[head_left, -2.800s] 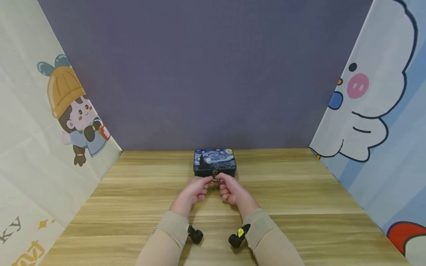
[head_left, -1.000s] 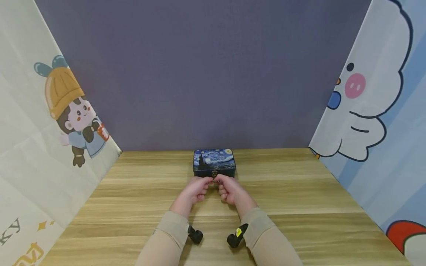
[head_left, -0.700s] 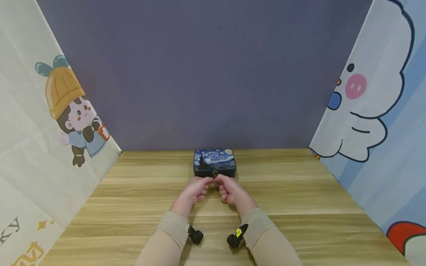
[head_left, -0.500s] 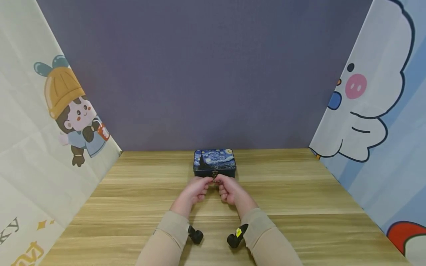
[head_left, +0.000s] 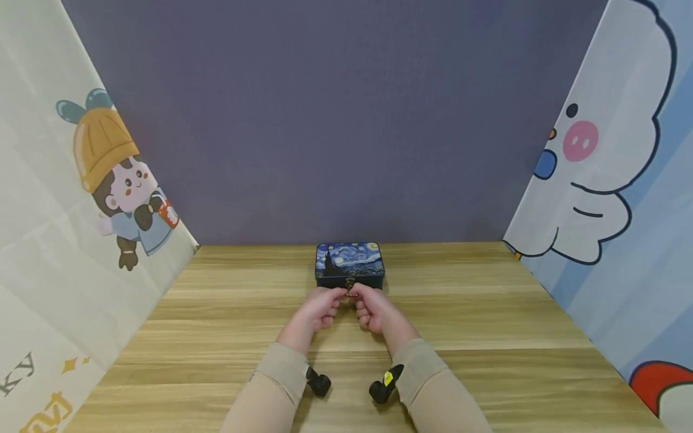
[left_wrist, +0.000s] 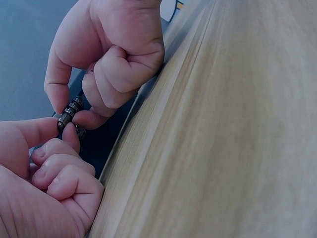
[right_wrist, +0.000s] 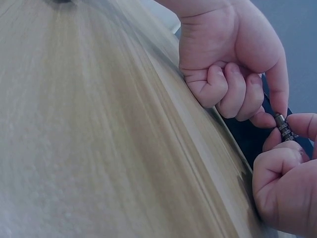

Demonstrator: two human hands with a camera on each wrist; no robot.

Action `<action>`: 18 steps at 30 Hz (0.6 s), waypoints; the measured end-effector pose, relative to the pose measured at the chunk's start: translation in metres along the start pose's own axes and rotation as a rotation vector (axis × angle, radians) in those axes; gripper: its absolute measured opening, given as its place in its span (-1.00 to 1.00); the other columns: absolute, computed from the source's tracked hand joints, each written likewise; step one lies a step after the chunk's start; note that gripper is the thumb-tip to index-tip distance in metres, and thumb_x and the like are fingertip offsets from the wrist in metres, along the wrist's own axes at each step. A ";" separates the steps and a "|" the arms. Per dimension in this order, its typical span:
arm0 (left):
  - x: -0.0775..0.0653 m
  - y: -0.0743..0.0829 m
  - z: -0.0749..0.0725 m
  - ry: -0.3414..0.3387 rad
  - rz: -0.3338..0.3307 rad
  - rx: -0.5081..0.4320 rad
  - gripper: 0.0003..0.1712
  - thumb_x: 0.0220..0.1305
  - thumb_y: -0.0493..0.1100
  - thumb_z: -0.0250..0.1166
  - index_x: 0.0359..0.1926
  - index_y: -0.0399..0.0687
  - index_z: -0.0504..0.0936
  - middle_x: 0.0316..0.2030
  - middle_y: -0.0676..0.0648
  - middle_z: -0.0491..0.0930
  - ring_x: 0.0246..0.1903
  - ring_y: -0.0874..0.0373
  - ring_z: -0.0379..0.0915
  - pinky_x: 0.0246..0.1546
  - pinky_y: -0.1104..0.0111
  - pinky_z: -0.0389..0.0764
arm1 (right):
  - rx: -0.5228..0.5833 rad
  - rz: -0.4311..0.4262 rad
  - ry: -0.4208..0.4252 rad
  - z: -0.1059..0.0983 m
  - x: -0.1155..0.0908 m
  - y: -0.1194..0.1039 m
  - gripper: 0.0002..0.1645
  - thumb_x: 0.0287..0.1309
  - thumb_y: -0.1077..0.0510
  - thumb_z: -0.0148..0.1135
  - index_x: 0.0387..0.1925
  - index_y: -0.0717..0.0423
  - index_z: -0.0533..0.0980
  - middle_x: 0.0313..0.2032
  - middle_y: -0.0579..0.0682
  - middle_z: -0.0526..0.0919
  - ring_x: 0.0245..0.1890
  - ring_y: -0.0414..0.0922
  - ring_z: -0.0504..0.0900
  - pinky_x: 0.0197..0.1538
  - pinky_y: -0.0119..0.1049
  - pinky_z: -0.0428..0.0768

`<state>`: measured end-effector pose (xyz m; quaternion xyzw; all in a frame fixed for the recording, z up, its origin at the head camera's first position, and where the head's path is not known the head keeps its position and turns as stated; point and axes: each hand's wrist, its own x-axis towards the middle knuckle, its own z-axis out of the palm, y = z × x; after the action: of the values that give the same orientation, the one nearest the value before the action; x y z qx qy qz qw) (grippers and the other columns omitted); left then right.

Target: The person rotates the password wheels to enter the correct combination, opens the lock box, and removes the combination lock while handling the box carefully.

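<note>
Barely anything differs from the earlier head views: the right hand (head_left: pixel 377 310) sits only a touch nearer the left hand (head_left: pixel 322 308) than in the first of them, while the shallow rectangular metal box with a blue and yellow swirling night-sky lid (head_left: pixel 352 260) keeps its place just beyond the fingers. Both hands have thumb and forefinger brought together on opposite ends of a small dark metal cylinder with ringed segments (left_wrist: pixel 70 113) (it looks like a combination lock, though no digits can be read), and the other fingers are curled in. Directly ahead of the fingertips is the bronze-coloured metal clasp (head_left: pixel 349 281) on the box's front; how the cylinder joins it is hidden. Below the fingers spreads the pale wood-grain surface (head_left: pixel 216 325). Since the lid remains down, the work seems to be at fine fingering of the rings, with no visible release.
</note>
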<state>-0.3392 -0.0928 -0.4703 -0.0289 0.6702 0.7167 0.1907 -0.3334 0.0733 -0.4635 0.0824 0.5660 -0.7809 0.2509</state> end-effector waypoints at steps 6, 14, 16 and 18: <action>-0.001 0.000 0.001 0.003 0.002 0.005 -0.70 0.38 -0.06 0.25 -0.24 -0.28 0.57 -0.67 0.13 0.16 -0.75 0.31 -0.06 -0.74 0.46 0.05 | -0.003 -0.007 -0.001 0.000 -0.001 0.000 -0.81 0.09 0.11 0.19 -0.44 0.13 0.39 -0.72 -0.24 0.14 -0.78 -0.34 0.06 -0.72 -0.51 0.05; -0.003 0.002 0.001 0.003 -0.008 0.001 -0.69 0.40 -0.06 0.23 -0.21 -0.30 0.59 -0.68 0.13 0.15 -0.74 0.31 -0.07 -0.74 0.46 0.04 | 0.001 -0.003 -0.006 -0.001 -0.001 0.000 -0.82 0.09 0.11 0.19 -0.45 0.13 0.40 -0.72 -0.23 0.14 -0.78 -0.34 0.07 -0.72 -0.50 0.06; -0.003 0.002 0.001 0.003 -0.011 -0.002 -0.68 0.40 -0.06 0.23 -0.19 -0.30 0.59 -0.68 0.13 0.15 -0.74 0.31 -0.08 -0.74 0.46 0.03 | 0.000 -0.005 -0.008 -0.001 -0.001 0.000 -0.82 0.09 0.11 0.18 -0.46 0.13 0.40 -0.72 -0.23 0.14 -0.78 -0.34 0.07 -0.72 -0.50 0.06; -0.003 0.002 0.001 0.002 -0.012 -0.004 -0.67 0.41 -0.06 0.22 -0.18 -0.31 0.60 -0.68 0.13 0.15 -0.74 0.30 -0.08 -0.74 0.46 0.03 | 0.000 -0.005 -0.009 -0.001 -0.001 0.000 -0.82 0.09 0.11 0.18 -0.47 0.11 0.40 -0.72 -0.23 0.14 -0.78 -0.34 0.07 -0.73 -0.50 0.06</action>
<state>-0.3368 -0.0926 -0.4672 -0.0339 0.6690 0.7167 0.1940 -0.3329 0.0743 -0.4630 0.0773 0.5651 -0.7819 0.2517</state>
